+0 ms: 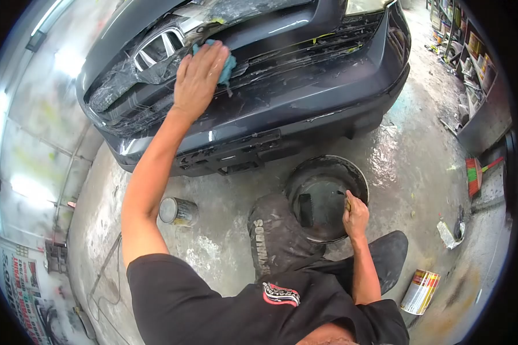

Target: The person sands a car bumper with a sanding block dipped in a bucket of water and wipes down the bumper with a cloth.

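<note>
Dark bodywork (311, 89) meets cloth (228, 69) under flat left fingers (208, 58); right fingers (354, 211) clamp a tool (347, 202).

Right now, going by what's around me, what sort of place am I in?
Probably an auto body or paint shop: your left hand holds a blue cloth against a dark car, the wall shows spray-like colour smudges, and a sign seems to read "repaint".

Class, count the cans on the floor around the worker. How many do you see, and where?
2: one can left of the basin, another can at lower right, near the right sleeve. More may be hidden behind the car.
</note>
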Demonstrator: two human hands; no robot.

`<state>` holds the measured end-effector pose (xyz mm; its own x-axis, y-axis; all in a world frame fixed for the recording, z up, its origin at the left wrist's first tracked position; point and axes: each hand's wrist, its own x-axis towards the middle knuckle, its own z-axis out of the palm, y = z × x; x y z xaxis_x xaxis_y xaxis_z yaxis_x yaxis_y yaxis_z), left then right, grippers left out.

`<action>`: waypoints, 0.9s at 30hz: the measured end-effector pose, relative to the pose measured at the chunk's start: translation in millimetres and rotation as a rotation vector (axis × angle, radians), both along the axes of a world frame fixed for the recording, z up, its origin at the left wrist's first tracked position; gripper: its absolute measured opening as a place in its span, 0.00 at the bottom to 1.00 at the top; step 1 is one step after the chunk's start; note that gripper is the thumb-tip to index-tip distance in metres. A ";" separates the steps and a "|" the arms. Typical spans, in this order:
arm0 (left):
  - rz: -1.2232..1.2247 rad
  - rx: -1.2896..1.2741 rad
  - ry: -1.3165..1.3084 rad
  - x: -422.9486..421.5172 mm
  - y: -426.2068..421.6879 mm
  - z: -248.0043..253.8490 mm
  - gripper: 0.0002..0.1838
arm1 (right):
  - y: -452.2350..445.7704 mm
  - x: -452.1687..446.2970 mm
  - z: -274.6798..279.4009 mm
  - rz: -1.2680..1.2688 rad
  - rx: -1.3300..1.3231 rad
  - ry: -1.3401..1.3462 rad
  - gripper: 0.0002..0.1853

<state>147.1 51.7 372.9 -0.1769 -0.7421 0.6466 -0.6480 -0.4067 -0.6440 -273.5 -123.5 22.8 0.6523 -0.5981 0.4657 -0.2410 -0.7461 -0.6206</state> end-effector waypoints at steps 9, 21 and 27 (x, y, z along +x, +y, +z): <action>-0.091 -0.189 0.222 -38.8 -58.1 -8.0 0.46 | -1.9 2.1 5.3 -0.020 -0.007 0.051 0.25; -0.179 -0.112 0.136 -48.5 -143.7 11.2 0.29 | -0.8 0.7 -2.5 -0.029 -0.034 0.040 0.24; -0.178 -0.104 0.204 -24.3 -48.6 7.5 0.41 | -0.2 0.4 1.0 -0.024 -0.048 -0.001 0.23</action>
